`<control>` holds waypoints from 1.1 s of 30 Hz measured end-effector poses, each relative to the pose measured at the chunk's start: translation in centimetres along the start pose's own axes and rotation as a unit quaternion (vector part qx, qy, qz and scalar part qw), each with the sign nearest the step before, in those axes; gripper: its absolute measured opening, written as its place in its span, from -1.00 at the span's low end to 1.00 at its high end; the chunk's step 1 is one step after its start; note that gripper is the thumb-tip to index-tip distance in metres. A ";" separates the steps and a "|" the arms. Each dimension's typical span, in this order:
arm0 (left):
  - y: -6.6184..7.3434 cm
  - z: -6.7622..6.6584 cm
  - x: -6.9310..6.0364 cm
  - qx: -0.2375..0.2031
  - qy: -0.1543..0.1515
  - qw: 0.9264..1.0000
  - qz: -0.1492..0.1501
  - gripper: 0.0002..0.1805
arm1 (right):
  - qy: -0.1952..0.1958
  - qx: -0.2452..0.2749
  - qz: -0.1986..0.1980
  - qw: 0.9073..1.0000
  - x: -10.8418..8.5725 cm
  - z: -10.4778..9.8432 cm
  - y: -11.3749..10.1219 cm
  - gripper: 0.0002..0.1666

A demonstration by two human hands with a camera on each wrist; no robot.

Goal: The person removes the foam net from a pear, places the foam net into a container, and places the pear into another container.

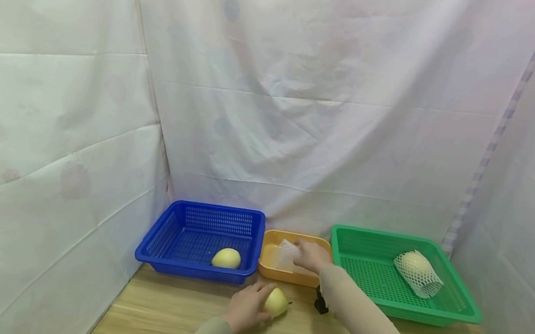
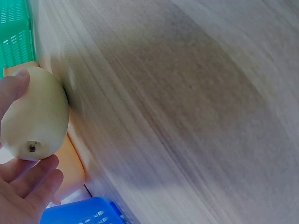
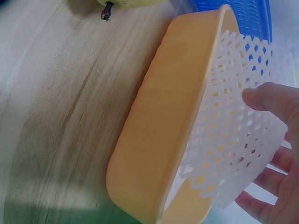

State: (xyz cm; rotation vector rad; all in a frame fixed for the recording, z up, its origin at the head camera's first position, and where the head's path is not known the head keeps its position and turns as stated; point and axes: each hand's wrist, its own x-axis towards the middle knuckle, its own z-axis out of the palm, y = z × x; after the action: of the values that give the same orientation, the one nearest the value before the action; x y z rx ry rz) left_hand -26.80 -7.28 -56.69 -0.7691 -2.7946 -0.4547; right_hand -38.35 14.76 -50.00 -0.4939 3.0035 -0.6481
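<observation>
My left hand (image 1: 247, 307) grips a pale yellow pear (image 1: 276, 303) just above the wooden table, in front of the orange tray. In the left wrist view, the thumb lies on one side of the pear (image 2: 37, 114) and the fingers on the other. Over the orange tray (image 1: 267, 271), my right hand (image 1: 312, 256) holds a white foam fruit net (image 1: 286, 252). The right wrist view shows the thumb on top of the foam net (image 3: 229, 116) and the other fingers along its far edge. Part of the tray's inside is hidden by the net.
On the left stands a blue basket (image 1: 196, 272) with one bare pear (image 1: 226, 258) inside. A green basket (image 1: 356, 298) on the right holds a pear wrapped in a foam net (image 1: 418, 272). A small black object (image 1: 321, 302) shows beside the right wrist. White curtains (image 1: 303, 110) surround the table.
</observation>
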 end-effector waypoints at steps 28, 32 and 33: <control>-0.3 0.7 0.0 0.003 0.010 1.000 -0.006 -0.15 | 0.057 -0.034 0.010 0.998 -0.4 0.3 0.9 -0.40; -0.3 0.8 0.0 0.001 0.008 1.000 -0.007 -0.15 | 0.061 -0.034 0.009 0.998 -0.4 0.4 0.9 -0.41; -0.3 0.8 0.0 0.000 0.007 1.000 -0.007 -0.15 | 0.061 -0.034 0.009 0.998 -0.4 0.4 0.9 -0.41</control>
State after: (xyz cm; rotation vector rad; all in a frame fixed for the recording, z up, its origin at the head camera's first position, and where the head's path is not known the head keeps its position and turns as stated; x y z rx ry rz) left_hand -27.01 -7.27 -57.53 -0.7429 -2.7884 -0.4609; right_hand -38.15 15.47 -50.76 -0.4457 3.1498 -0.5970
